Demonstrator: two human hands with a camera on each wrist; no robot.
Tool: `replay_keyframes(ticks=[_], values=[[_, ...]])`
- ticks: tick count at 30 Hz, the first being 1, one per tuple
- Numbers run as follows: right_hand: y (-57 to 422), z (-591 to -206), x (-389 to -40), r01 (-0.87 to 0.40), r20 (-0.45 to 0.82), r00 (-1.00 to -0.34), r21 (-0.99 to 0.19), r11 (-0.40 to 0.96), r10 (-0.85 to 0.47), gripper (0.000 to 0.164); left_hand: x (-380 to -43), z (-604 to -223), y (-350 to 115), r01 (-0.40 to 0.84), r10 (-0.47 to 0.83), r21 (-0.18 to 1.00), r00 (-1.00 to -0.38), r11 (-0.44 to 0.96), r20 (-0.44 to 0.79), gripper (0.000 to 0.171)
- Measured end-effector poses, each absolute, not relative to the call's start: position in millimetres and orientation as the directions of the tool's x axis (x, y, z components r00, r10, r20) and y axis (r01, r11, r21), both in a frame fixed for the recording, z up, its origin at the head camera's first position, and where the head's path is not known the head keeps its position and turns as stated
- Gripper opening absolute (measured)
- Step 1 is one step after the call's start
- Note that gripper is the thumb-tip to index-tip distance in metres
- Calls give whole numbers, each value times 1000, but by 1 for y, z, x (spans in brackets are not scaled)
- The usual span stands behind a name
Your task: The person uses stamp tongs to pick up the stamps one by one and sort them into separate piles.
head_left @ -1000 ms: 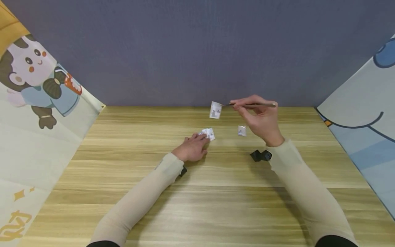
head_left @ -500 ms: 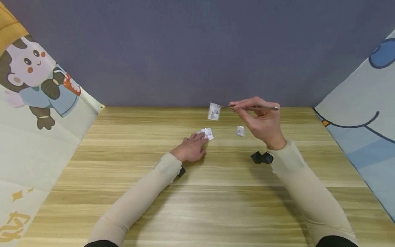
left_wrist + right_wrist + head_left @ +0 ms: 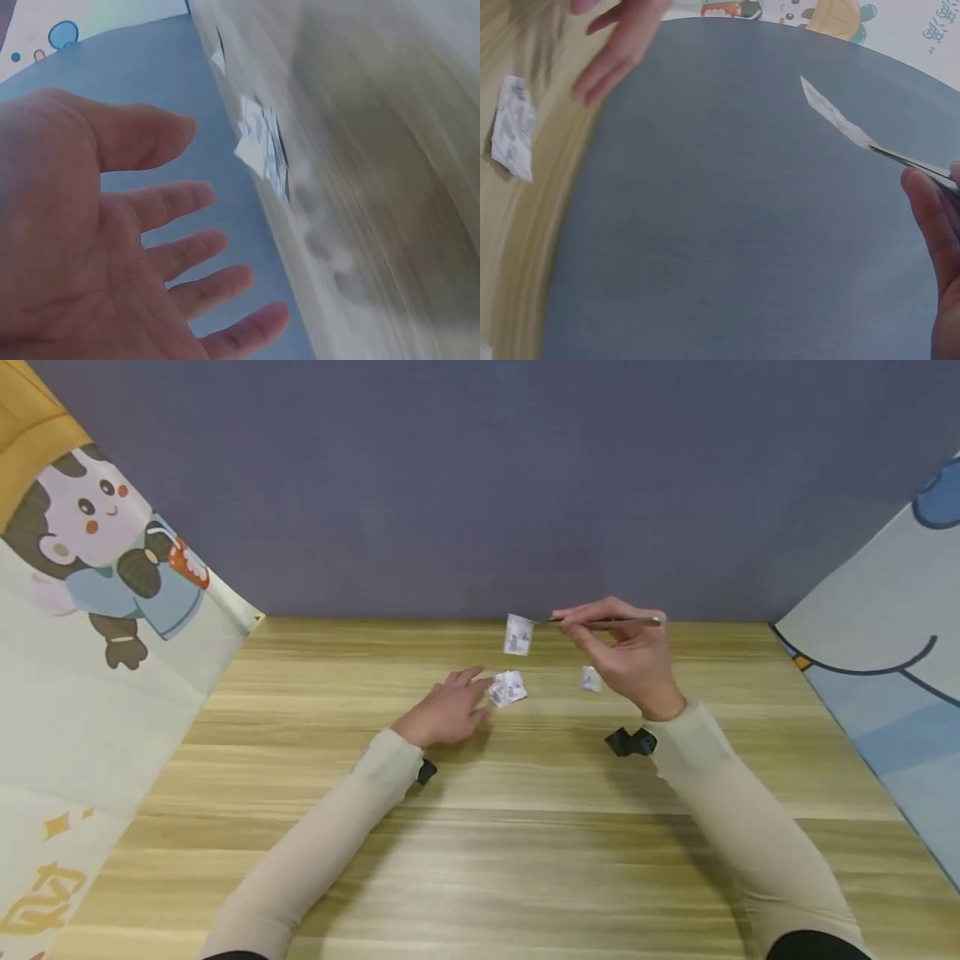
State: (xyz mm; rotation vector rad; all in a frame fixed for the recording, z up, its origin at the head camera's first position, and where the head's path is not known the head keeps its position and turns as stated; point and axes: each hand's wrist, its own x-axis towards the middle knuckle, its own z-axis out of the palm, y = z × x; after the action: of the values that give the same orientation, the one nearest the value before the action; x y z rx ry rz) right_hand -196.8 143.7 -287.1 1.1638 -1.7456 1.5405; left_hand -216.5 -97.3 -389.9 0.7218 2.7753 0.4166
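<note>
My right hand point(image 3: 626, 652) pinches metal tweezers point(image 3: 618, 623) near the table's far edge. A small white printed packet point(image 3: 518, 635) hangs by one corner from the tweezer tips; the right wrist view shows this packet point(image 3: 832, 114) nearly edge-on. Just left of a small overlapping pile of similar packets point(image 3: 510, 688), my left hand point(image 3: 447, 708) has its fingers spread and holds nothing. In the left wrist view that hand point(image 3: 150, 217) is apart from the pile point(image 3: 262, 142). One more small packet point(image 3: 591, 678) lies alone on the wood, left of my right wrist.
The wood-grain table point(image 3: 480, 843) ends at a dark grey-blue wall panel point(image 3: 480, 485). Printed cartoon panels point(image 3: 120, 535) flank it on both sides. Black wrist-camera pieces point(image 3: 632, 742) stick out below the right cuff.
My left hand has lifted off the packet pile and drawn back to the left, uncovering it. The packet in the tweezers stays nearly in place, sinking slightly.
</note>
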Motion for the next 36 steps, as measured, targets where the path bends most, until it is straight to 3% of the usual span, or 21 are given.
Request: replay_keyframes(ticks=[7, 20, 28, 36], values=[[131, -309, -215, -841, 817, -516, -541, -31, -259, 13, -215, -384, -117, 392, 459, 337, -876, 856, -146, 55], [84, -335, -223, -731, 672, -672, -670, 132, -311, 6, -209, -378, -157, 313, 373, 350, -920, 883, -120, 57], [63, -381, -258, -677, 605, -726, -711, 188, -326, 4, -210, -380, -178, 251, 326, 380, -934, 890, -146, 58], [41, -395, -271, -630, 539, -769, -732, 260, -345, 4, -206, -380, -192, 237, 315, 379, -936, 894, -158, 57]])
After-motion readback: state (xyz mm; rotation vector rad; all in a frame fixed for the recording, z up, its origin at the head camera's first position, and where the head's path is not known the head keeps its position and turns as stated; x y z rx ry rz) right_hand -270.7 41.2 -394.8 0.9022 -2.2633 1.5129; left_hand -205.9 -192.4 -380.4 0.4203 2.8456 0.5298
